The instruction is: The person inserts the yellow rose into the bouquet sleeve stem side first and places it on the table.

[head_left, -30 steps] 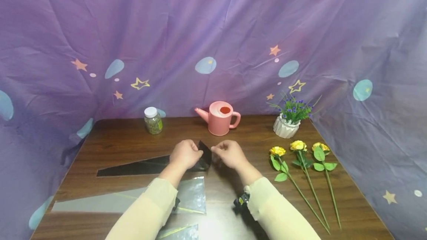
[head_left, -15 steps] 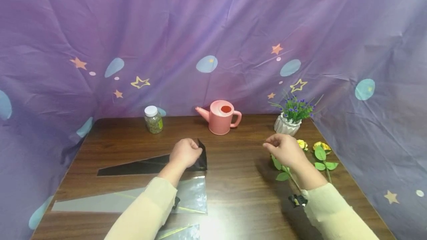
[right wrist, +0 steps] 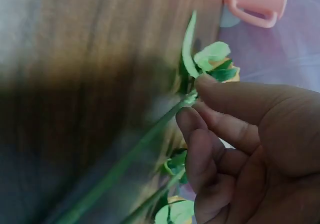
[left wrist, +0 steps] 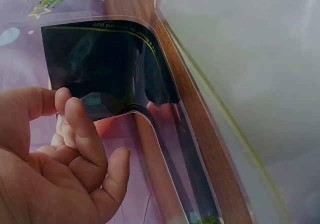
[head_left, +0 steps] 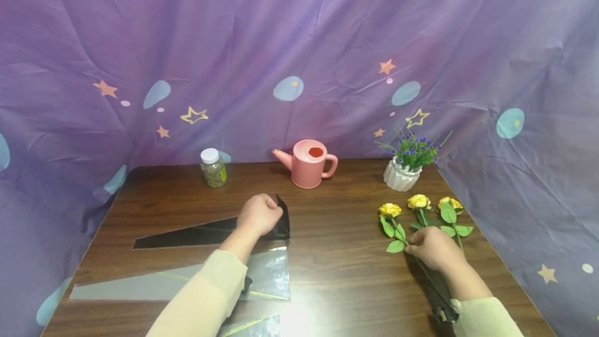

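Observation:
My left hand [head_left: 259, 216] pinches the raised edge of a black plastic sleeve [head_left: 196, 234]. In the left wrist view, the thumb and fingers of my left hand [left wrist: 75, 154] hold the black sleeve [left wrist: 92, 58] at a corner, and the film bends away from them. At the right, my right hand [head_left: 437, 248] is at the leftmost yellow rose [head_left: 390, 210], just below its leaves. The right wrist view has the green stem [right wrist: 130, 154] between the thumb and curled index finger of my right hand [right wrist: 240, 139]. Two other yellow roses [head_left: 418, 202] [head_left: 450, 205] lie beside it.
Grey translucent sleeves [head_left: 140, 286] lie in front of the black one. Along the back of the wooden table [head_left: 337, 254] stand a white-lidded jar [head_left: 214, 169], a pink watering can [head_left: 306, 165] and a white pot [head_left: 401, 177] of purple flowers. A purple curtain hangs behind.
My right hand has left the black sleeve, moved right and then down to the leftmost rose's stem, where its fingers now close. My left hand keeps its pinch on the sleeve.

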`<state>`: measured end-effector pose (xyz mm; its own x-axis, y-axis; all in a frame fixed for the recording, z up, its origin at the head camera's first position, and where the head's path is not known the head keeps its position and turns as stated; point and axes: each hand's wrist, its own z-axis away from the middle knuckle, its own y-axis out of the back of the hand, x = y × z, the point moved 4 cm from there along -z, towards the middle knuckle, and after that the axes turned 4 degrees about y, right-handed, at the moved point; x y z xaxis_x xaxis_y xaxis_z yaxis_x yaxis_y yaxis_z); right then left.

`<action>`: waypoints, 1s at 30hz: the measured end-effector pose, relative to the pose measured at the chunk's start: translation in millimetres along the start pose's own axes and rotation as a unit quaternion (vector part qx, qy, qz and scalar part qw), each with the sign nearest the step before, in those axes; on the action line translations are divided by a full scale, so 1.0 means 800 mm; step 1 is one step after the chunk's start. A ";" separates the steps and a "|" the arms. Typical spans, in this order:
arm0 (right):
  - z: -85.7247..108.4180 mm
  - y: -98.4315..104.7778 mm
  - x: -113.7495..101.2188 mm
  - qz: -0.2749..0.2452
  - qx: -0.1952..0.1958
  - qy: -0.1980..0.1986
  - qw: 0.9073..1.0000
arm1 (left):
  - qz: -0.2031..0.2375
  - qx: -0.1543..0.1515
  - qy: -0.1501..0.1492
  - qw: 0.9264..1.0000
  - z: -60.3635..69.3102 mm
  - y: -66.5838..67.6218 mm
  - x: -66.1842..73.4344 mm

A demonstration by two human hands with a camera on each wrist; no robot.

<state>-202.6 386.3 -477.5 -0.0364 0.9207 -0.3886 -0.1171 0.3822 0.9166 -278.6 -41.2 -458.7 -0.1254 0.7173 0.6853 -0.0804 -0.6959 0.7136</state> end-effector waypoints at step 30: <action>-0.042 0.036 -0.098 -0.243 0.157 0.044 0.956 | 0.012 0.004 -0.016 1.000 0.001 -0.004 0.000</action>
<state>-236.5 322.5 -423.4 -0.1381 0.6238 -0.7693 0.1617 0.7805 0.6038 -277.7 -39.2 -460.8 -0.0951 0.7015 0.7063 -0.0698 -0.7125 0.6982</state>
